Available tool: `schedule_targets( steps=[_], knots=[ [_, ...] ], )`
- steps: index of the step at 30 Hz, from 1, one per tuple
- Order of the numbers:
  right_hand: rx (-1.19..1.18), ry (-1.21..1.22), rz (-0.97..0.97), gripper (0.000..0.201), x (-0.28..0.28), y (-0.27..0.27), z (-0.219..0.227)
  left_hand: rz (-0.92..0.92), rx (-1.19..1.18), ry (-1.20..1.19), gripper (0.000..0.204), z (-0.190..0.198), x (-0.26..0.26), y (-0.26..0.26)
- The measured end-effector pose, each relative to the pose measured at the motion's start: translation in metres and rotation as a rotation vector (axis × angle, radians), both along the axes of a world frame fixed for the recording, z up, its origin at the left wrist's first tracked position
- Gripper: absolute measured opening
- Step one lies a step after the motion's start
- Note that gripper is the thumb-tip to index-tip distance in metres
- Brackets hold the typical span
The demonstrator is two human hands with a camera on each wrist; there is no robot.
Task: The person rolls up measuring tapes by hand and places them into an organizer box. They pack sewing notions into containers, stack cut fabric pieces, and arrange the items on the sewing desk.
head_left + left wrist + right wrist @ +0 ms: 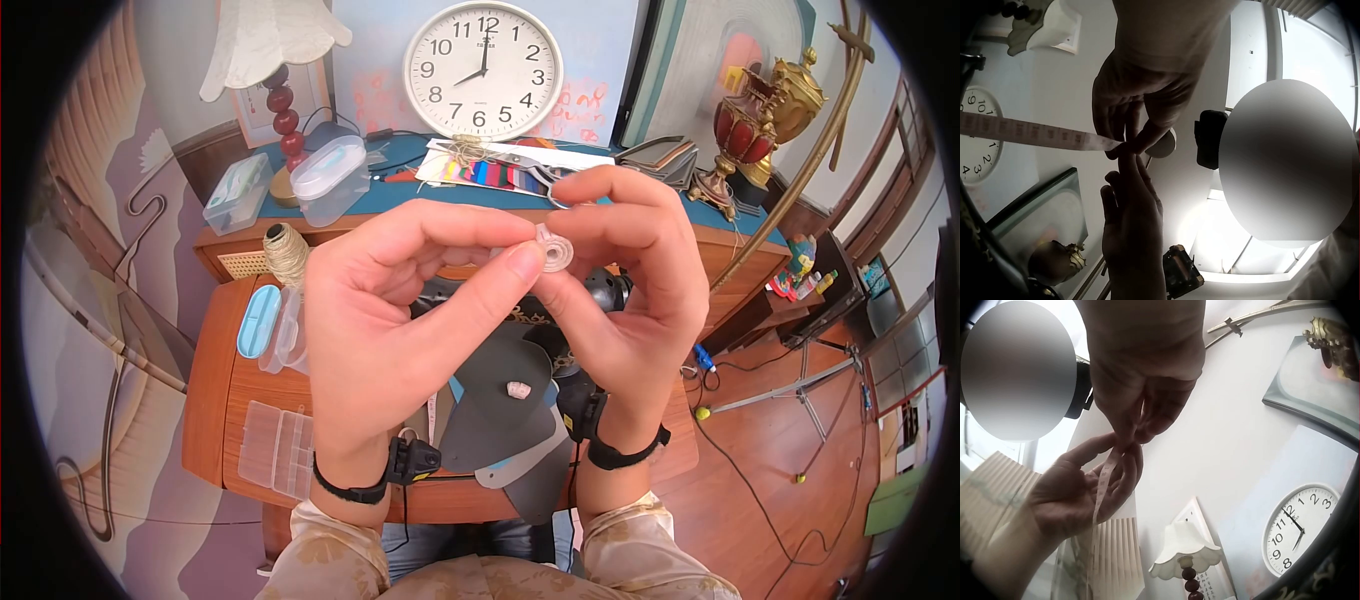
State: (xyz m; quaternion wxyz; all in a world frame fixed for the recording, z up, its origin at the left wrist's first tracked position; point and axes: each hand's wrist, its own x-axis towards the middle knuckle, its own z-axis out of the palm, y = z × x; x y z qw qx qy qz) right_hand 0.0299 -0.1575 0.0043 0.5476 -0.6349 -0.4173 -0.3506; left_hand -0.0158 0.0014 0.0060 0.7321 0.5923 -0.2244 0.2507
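My sleeves (325, 552) are pale beige with a soft sheen and blotchy tan floral shapes, and similar cloth (480, 582) covers my front. A black strap (348, 490) circles each wrist, carrying a small black module (413, 460) with a thin dark cable (405, 515). I wear blue jeans (478, 540), and a black boxy device (1210, 139) sits at my head

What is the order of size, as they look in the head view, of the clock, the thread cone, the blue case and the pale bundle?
Largest: clock
Next: thread cone and blue case, too alike to rank
Smallest: pale bundle
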Motion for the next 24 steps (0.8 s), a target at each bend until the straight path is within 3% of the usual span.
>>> schedule_targets(
  steps=[2,5,13,16,24],
  knots=[
    [0.012,0.023,0.014,0.029,0.0017,0.0008,0.0018,0.023,0.006,-0.04,0.016,-0.0021,0.0024,0.0003],
    [-0.128,-0.172,-0.07,0.032,0.0086,-0.0031,-0.0006,0.04,-0.006,-0.055,0.016,-0.0022,0.0024,0.0019],
    [-0.006,0.029,0.008,0.03,0.0012,0.0008,-0.0002,-0.01,-0.008,-0.003,0.016,0.0007,0.0002,0.002],
    [-0.126,-0.16,-0.053,0.03,0.0092,-0.0006,-0.0005,0.01,-0.013,-0.023,0.016,-0.0021,0.0014,0.0044],
    [-0.019,0.011,-0.004,0.031,-0.0002,0.0023,-0.0014,-0.019,-0.011,0.007,0.017,0.0,-0.0014,0.0018]
  ],
)
